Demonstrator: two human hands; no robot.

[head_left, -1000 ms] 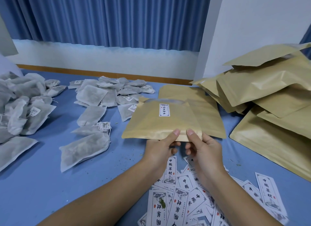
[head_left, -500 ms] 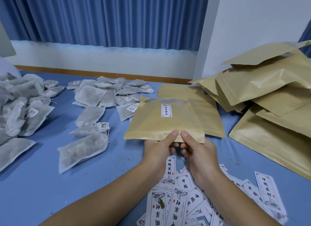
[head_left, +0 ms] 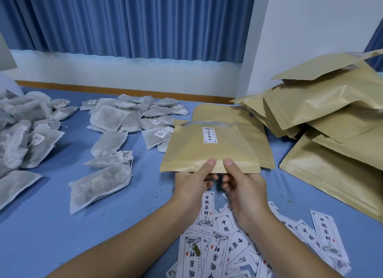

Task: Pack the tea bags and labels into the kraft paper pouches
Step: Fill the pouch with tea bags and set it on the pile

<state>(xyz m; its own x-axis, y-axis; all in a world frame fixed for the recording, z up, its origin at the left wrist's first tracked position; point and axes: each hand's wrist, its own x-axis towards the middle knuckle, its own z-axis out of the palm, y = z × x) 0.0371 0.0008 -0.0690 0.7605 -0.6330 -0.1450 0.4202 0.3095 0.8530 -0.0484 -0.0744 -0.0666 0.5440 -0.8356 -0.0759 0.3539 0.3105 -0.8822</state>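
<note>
I hold a kraft paper pouch (head_left: 196,153) flat above the blue table, its near edge pinched by both hands. My left hand (head_left: 191,183) grips that edge left of centre and my right hand (head_left: 242,183) grips it right beside, thumbs on top. A small white label (head_left: 209,134) shows through the pouch's window near its far end. Loose tea bags (head_left: 101,184) lie to the left. Printed labels (head_left: 223,246) are scattered on the table under my wrists.
A tall heap of kraft pouches (head_left: 331,116) fills the right side, and one more pouch (head_left: 238,116) lies flat behind the held one. More tea bags (head_left: 18,132) pile at the far left. A blue curtain and white wall stand behind the blue table (head_left: 51,236).
My two hands have slid slightly closer together along the pouch's near edge. The pouch itself has barely moved.
</note>
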